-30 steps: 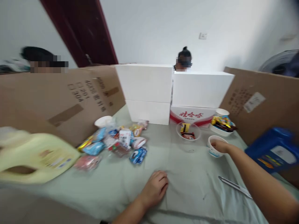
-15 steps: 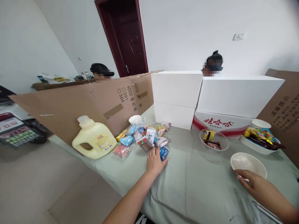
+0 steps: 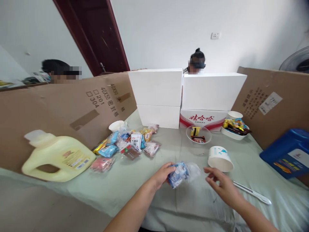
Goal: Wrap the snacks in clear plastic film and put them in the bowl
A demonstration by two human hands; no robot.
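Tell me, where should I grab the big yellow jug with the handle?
Take the yellow jug by the built-in handle along its lower edge, the loop around the dark gap. It lies on its side with the cap pointing left, so reach in from the front, your side of the table. That handle probably gives the surest grip; the wide body looks too bulky.

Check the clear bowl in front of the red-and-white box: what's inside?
The clear bowl holds a yellow packet leaning at the back and a dark red packet lying in front. Anything beneath those two is covered.
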